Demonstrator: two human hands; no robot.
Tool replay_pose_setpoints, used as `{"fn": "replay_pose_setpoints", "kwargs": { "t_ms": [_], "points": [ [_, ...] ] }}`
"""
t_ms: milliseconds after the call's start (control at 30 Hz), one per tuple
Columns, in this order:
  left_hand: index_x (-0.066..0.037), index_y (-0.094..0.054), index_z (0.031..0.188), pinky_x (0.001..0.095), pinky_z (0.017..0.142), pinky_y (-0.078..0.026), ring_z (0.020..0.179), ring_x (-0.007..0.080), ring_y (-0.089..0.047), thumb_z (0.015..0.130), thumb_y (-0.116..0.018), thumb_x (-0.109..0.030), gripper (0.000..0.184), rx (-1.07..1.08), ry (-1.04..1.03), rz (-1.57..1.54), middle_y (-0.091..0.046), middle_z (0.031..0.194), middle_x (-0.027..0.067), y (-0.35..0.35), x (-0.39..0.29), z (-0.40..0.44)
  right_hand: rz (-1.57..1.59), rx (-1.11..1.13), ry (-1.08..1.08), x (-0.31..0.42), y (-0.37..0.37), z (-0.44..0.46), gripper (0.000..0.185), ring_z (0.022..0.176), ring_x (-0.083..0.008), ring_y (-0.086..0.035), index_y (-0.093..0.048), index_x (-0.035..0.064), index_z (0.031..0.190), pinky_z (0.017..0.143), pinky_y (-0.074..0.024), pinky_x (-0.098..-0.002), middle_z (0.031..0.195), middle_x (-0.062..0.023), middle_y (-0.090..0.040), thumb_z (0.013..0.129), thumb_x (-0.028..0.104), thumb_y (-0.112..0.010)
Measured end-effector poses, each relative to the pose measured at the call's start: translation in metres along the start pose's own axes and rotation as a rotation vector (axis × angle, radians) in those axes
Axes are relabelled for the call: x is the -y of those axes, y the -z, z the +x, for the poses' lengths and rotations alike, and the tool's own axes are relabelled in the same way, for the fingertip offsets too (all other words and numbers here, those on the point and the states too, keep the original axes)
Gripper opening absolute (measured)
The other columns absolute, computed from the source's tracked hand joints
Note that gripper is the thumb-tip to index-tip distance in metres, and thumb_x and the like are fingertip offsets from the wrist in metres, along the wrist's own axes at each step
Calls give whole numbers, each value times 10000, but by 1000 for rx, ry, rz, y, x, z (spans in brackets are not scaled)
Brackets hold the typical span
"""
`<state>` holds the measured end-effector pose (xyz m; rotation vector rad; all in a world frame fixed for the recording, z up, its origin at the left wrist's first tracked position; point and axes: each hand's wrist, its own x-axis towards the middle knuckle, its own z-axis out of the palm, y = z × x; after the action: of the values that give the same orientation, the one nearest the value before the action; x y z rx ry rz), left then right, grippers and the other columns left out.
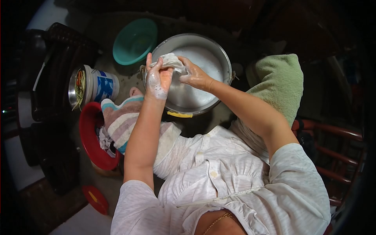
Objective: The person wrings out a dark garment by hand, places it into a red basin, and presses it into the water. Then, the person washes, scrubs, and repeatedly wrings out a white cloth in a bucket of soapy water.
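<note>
A wet white cloth (171, 61) is stretched between my two hands, above the left part of a big round metal basin (190, 105). My left hand (159, 78) is covered with suds, palm up, and grips one end of the cloth between thumb and fingers. On the other end of the cloth, my right hand (194, 74) is closed, with its fingers and thumb bent round it. Pale, cloudy water (199, 60) with foam lies in the basin.
Behind the basin to the left is a green basin (135, 41). A white bucket (103, 84) with a metal bowl (73, 88) stands at the left. A red basin (88, 135) holds cloths. Striped and green towels (280, 84) cover my legs. Red chair bars (337, 131) are at the right.
</note>
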<state>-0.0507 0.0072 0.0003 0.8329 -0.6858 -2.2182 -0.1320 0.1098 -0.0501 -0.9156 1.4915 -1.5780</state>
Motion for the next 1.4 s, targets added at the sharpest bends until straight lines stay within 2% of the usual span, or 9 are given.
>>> {"fn": "replay_pose_setpoints", "kwargs": {
  "t_ms": [67, 167, 367, 567, 633, 767, 967, 1200, 1400],
  "points": [
    [-60, -283, 1274, 412, 988, -338, 1030, 279, -474, 794, -440, 75, 523, 70, -3, -4, -420, 1132, 180, 3, -5, 1, -71, -80, 120, -6, 1, 5, 473, 1027, -232, -495, -451, 5, 1159, 911, -362, -300, 1106, -154, -515, 698, 86, -518],
    [-42, -276, 1277, 396, 994, -331, 1048, 259, -466, 755, -436, 117, 568, 268, 40, 25, -416, 1126, 178, 6, -10, 1, 181, -194, -14, 1, 10, 10, 270, 886, -159, -542, -549, 10, 1033, 805, -418, -262, 962, -82, -581, 812, 163, -517],
    [-28, -490, 1017, 241, 721, -455, 793, 127, -550, 757, -637, -91, 306, 109, -96, 979, -559, 905, 41, 22, -6, 12, 473, -117, -330, 10, 25, 21, 262, 843, -151, -560, -587, 41, 979, 742, -446, -282, 908, -55, -595, 823, 248, -552],
    [-14, -465, 1059, 248, 778, -458, 857, 147, -561, 841, -567, -177, 291, 71, -38, 448, -545, 989, 65, 18, -2, 14, 760, -136, -597, 38, 31, 12, 308, 810, -177, -583, -569, 4, 993, 714, -464, -285, 926, -81, -596, 801, 243, -598],
    [-15, -459, 1070, 269, 794, -463, 871, 161, -564, 850, -552, -172, 286, 86, -61, 424, -540, 1004, 74, 18, -2, 15, 362, 97, -461, 24, 33, 17, 307, 813, -190, -586, -566, 6, 1005, 724, -464, -290, 943, -93, -593, 769, 194, -617],
    [-7, -450, 1083, 315, 823, -478, 927, 198, -565, 867, -519, -191, 292, 76, 1, 383, -531, 1042, 106, 9, -6, 10, 282, 42, -400, 14, 28, 18, 295, 704, -147, -566, -563, 25, 970, 621, -462, -267, 868, -52, -576, 764, 232, -602],
    [8, -448, 1127, 335, 843, -462, 986, 228, -549, 866, -511, -304, 411, 96, 192, 208, -533, 1086, 131, 16, -9, 13, 695, -171, -470, 0, 37, 23, 292, 891, -214, -572, -560, -48, 999, 827, -415, -319, 976, -122, -594, 814, 176, -529],
    [15, -447, 1148, 360, 852, -453, 1001, 241, -544, 858, -528, -276, 420, 114, 253, 129, -533, 1110, 128, 2, -11, 1, 841, -254, -446, 15, 31, 20, 258, 909, -224, -568, -549, -41, 1012, 835, -415, -316, 986, -124, -593, 828, 131, -491],
    [-5, -477, 1109, 360, 850, -449, 973, 232, -549, 866, -507, -217, 324, -16, 176, 245, -553, 1047, 122, 26, 12, 20, 834, -337, -358, 35, 9, 20, 224, 794, -220, -597, -593, -9, 894, 721, -458, -326, 868, -134, -617, 814, 188, -522]
  ]
}}
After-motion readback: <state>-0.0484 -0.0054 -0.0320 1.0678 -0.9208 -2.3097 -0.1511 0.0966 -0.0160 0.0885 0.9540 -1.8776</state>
